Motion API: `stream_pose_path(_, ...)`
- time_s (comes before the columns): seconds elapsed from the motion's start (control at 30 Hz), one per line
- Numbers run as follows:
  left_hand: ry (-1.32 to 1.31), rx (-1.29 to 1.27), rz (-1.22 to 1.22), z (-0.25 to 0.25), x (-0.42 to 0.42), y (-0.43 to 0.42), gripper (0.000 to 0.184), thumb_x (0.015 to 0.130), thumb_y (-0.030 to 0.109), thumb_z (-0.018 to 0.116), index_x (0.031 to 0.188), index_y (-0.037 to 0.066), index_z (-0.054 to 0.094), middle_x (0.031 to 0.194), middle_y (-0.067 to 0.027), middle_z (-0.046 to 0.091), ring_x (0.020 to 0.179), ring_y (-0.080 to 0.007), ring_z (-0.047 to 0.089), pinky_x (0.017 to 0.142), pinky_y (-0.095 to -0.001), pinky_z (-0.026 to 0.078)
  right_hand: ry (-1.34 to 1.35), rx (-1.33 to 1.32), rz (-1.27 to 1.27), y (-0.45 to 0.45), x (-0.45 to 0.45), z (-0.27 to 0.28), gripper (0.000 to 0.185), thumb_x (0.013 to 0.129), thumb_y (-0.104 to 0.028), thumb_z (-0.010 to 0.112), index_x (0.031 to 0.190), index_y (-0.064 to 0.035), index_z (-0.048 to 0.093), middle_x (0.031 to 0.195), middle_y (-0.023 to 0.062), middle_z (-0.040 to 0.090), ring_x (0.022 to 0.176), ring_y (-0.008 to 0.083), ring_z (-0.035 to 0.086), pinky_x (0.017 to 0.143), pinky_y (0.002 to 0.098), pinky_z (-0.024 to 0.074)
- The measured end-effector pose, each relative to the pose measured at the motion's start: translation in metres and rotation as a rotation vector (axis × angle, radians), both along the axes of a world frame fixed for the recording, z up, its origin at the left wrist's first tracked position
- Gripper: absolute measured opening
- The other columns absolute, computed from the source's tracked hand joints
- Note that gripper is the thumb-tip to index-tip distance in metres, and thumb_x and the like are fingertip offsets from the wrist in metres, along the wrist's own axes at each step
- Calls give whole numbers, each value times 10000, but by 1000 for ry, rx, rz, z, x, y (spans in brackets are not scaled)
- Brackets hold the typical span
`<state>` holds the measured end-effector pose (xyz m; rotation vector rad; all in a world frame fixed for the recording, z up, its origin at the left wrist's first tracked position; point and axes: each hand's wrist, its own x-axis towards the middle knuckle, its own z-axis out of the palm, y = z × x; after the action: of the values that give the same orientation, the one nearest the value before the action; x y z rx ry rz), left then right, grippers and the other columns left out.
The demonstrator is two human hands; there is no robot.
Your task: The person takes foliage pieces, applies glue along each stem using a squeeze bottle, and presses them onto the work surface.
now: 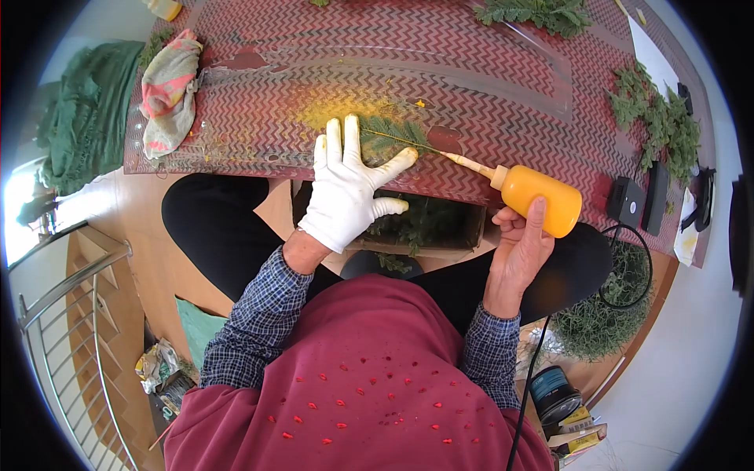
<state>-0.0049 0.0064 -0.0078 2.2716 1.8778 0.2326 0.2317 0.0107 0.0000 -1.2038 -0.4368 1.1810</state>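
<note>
A white glove with yellow-stained fingertips covers my left hand (349, 177), which lies with spread fingers at the table's near edge. Its fingers touch the left part of a green fern-like sprig (393, 135). My bare right hand (521, 250) holds a yellow squeeze bottle (542, 200), tilted so that its long pale nozzle (469, 162) points left. The nozzle's tip meets the right end of the sprig, where a thin yellow line runs along the stem. Yellow powder (345, 108) is spread on the patterned table (275, 94) just beyond my gloved fingers.
A grey and pink cloth (171, 94) lies at the table's left. Green sprigs (538, 14) sit at the back, with more (656, 118) on the right near a black box (626, 201). An open box of greenery (475, 228) is below the edge; a black cable (528, 392) hangs at right.
</note>
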Motion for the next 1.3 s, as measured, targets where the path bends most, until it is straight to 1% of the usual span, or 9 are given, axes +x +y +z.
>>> stream_pose_path(0.43,-80,-21,-34,14,-12,-4,753,630,517,775,1330,388,529,1467,-380,177,1351,-564,170,1107,-568,191,-1,13,-42,-1,21,11,293,934,-247,625,1069,11,601,853,97,673,609,132,615,568,247,527)
stream_pose_path(0.53,-253,11,39,26,-27,0,837,622,353,832,1381,247,496,1505,-324,170,1377,-473,237,1116,-450,262,52,55,-31,11,30,24,326,925,-274,638,1094,2,596,884,87,669,628,123,599,573,236,507)
stream_pose_path(0.57,-337,70,69,25,-33,3,808,650,286,818,1383,192,493,1502,-258,259,1371,-414,296,1110,-434,283,80,87,-20,17,33,31,333,923,-274,641,1109,-3,590,905,88,667,635,122,594,577,234,501)
stream_pose_path(0.63,-208,134,126,24,-33,13,729,687,245,785,1361,182,513,1440,-191,406,1341,-368,362,1067,-438,338,96,148,14,31,37,45,336,919,-263,648,1133,-13,580,936,92,664,644,122,590,577,233,489)
stream_pose_path(0.7,-124,161,-27,7,-35,24,585,765,249,713,1324,212,544,1312,-145,546,1244,-344,456,973,-441,390,101,219,53,48,40,62,325,918,-254,650,1130,-18,582,925,84,662,642,120,583,556,226,475)
stream_pose_path(0.77,-13,284,-108,-7,-32,28,491,743,125,656,1227,191,605,1146,-84,636,1027,-291,577,875,-398,438,152,239,34,60,47,77,331,919,-245,649,1147,-19,571,938,88,657,630,119,573,546,219,470)
stream_pose_path(0.93,-216,298,-85,8,-17,3,339,730,76,635,1050,177,680,907,-57,629,892,-262,582,794,-389,467,242,268,-10,70,74,73,359,924,-243,640,1187,-19,541,982,111,645,618,119,557,536,214,474)
stream_pose_path(1.1,-369,153,-242,11,5,-43,335,709,35,619,1015,159,671,935,-26,625,871,-246,582,781,-372,471,395,241,-77,69,95,52,350,932,-247,626,1189,-26,540,992,120,641,627,120,563,513,212,480)
stream_pose_path(1.3,-236,99,-296,13,14,-10,367,732,370,690,1070,228,664,673,-31,592,599,-217,578,567,-353,460,469,254,-88,68,98,55,351,942,-255,609,1192,-19,538,996,120,641,620,122,564,516,205,485)
